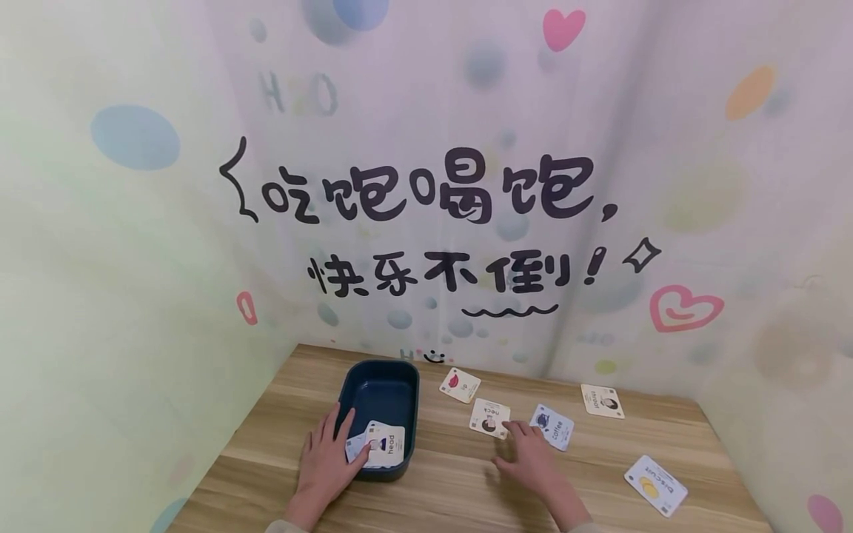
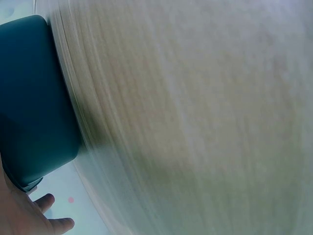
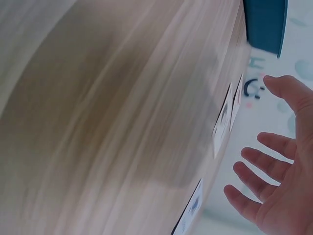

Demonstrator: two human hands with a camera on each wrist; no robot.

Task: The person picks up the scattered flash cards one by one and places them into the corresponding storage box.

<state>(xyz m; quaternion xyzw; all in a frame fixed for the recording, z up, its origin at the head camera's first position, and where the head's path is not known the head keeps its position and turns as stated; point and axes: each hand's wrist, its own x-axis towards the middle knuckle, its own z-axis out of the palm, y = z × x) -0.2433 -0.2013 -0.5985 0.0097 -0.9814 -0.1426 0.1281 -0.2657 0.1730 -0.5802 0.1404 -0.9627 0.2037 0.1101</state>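
My left hand (image 1: 325, 460) rests at the left rim of a dark blue rectangular box (image 1: 383, 369), fingers spread and thumb lying over the cards inside. On top in the box is a white "head" card (image 1: 395, 448), with blue-edged cards (image 1: 356, 446) partly hidden under it. In the left wrist view, fingers (image 2: 46, 201) stick out past the box's rim. My right hand (image 1: 529, 460) hovers with relaxed, spread fingers beside the "neck" card (image 1: 489, 414), holding nothing. Close to its fingers lies the blue "coffee" card (image 1: 554, 426), partly overlapped by the hand.
Flat on the wooden table (image 1: 453, 481) lie a "lip" card (image 1: 460, 385) behind the neck card, a "throat" card (image 1: 602, 401) at the back right and a "biscuit" card (image 1: 656, 485) at the front right. Printed curtains (image 1: 433, 148) enclose the table at the back and sides.
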